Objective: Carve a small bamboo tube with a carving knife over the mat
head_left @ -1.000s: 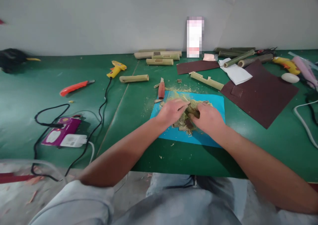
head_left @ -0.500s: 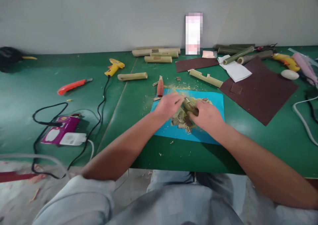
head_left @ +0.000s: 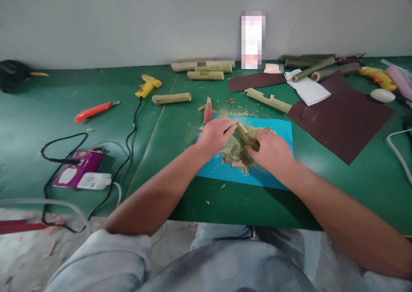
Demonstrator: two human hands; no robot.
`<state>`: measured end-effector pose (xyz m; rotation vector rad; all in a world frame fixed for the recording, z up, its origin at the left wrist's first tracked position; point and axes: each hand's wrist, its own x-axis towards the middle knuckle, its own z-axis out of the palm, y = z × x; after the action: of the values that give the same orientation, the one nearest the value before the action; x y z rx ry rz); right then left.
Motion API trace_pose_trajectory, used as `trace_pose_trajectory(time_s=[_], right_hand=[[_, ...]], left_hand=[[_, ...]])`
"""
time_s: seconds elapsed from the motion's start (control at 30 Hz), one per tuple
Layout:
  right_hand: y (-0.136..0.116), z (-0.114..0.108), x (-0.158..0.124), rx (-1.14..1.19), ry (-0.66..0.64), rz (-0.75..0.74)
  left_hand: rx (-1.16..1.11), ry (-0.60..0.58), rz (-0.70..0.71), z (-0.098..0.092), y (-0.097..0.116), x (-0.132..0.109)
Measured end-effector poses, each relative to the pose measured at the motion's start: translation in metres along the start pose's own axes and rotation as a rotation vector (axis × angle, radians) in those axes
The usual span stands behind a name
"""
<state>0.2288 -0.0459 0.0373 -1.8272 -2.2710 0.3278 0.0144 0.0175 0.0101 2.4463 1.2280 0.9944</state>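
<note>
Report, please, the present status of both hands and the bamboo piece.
Right hand holds bamboo piece by near end; left hand at far end, hold unclear. Blue sheet beneath, bamboo scraps close by. Red-handled blade beside left hand.

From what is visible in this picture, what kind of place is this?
Probably a craft workshop: cut bamboo tubes and a yellow glue gun lie on the green table, and small scraps are scattered on the blue sheet.
</note>
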Motion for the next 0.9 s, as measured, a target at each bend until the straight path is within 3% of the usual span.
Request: trace_pose_trajectory(time_s=[0.2,0.33,0.47,0.9], right_hand=[[0.001,0.001,0.000,-0.020,0.012,0.008],[0.001,0.001,0.000,-0.005,0.021,0.003],[0.002,0.004,0.000,-0.011,0.029,-0.002],[0.002,0.001,0.000,-0.003,-0.002,0.011]], left_hand=[[-0.042,-0.106,0.027,0.010,0.002,-0.002],[-0.003,-0.059,-0.012,0.012,0.005,-0.003],[-0.039,-0.129,0.046,0.013,0.008,-0.003],[-0.009,-0.065,0.015,0.012,0.002,-0.002]])
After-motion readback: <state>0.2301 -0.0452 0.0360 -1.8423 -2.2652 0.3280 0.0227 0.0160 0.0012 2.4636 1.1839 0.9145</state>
